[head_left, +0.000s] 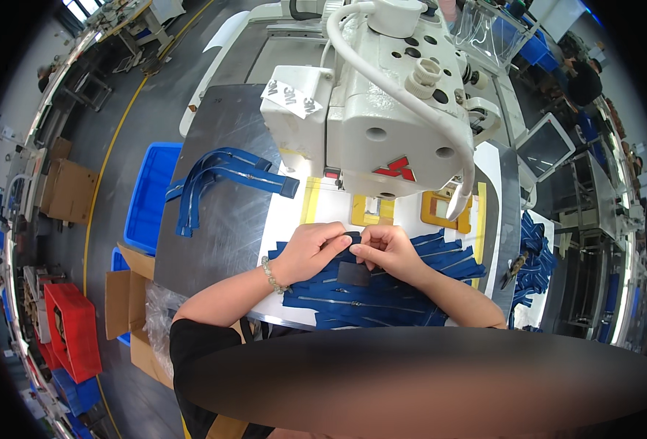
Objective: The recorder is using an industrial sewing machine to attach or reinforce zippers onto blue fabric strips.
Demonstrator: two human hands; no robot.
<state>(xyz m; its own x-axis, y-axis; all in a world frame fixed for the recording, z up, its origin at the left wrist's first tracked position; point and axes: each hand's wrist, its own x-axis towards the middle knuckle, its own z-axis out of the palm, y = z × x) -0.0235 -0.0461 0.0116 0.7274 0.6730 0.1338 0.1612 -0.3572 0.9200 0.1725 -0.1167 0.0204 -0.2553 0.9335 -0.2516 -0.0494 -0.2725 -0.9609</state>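
My left hand, with a beaded bracelet at its wrist, and my right hand meet in front of the sewing machine head. Between their pinched fingertips is a small dark piece, mostly covered by the fingers. Just below the hands, a dark square patch lies on a spread of blue zippers with metal teeth. Beyond the fingers, a yellow frame rests on the white work surface, and a second yellow frame is to its right.
The white sewing machine overhangs the work area. More blue zippers lie on the grey tabletop at left, others at right beside small snips. A blue bin and an opened carton stand left of the table.
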